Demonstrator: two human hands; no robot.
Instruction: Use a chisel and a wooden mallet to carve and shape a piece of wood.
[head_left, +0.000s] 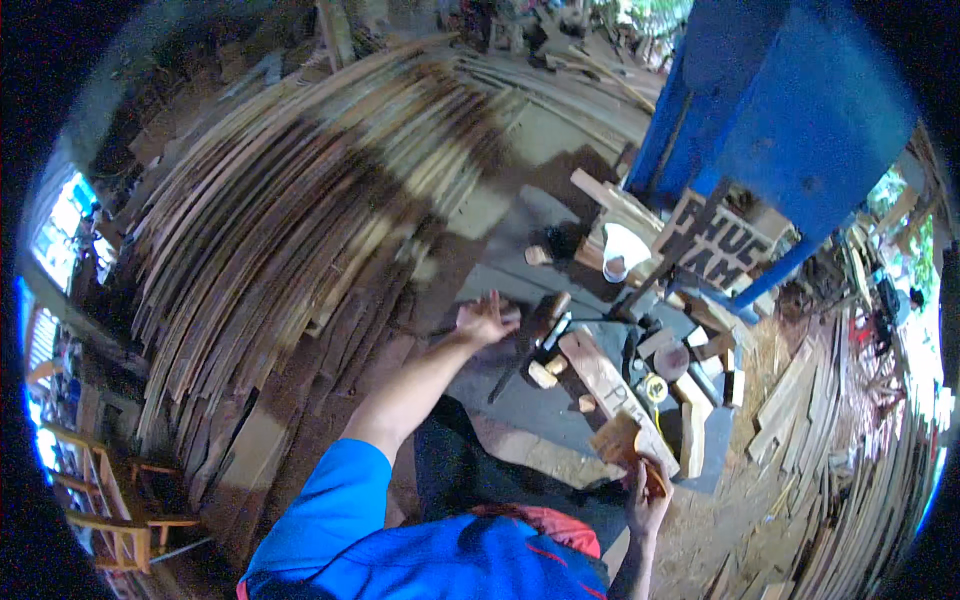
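Observation:
My left hand (484, 320) reaches forward over the grey work surface (480, 375), its fingers apart. A small brownish block shows partly behind it; I cannot tell whether they touch. To its right lie a dark tool with a wooden handle (550, 312) and a small pale wood block (543, 374). My right hand (648, 505), low and near my body, is closed on a folded brown sheet (620, 440) that looks like sandpaper. Beyond the sheet lies a long pale board (597, 372) with handwriting, a yellow tape measure (653, 388) beside it.
Long wooden strips (290, 200) are heaped on the left. A tall blue metal structure (790, 120) stands at far right, with a lettered sign (720, 240) before it. A white container (625, 252) sits among wood offcuts. More boards (850, 440) lie right; wooden frames (120, 500) stand lower left.

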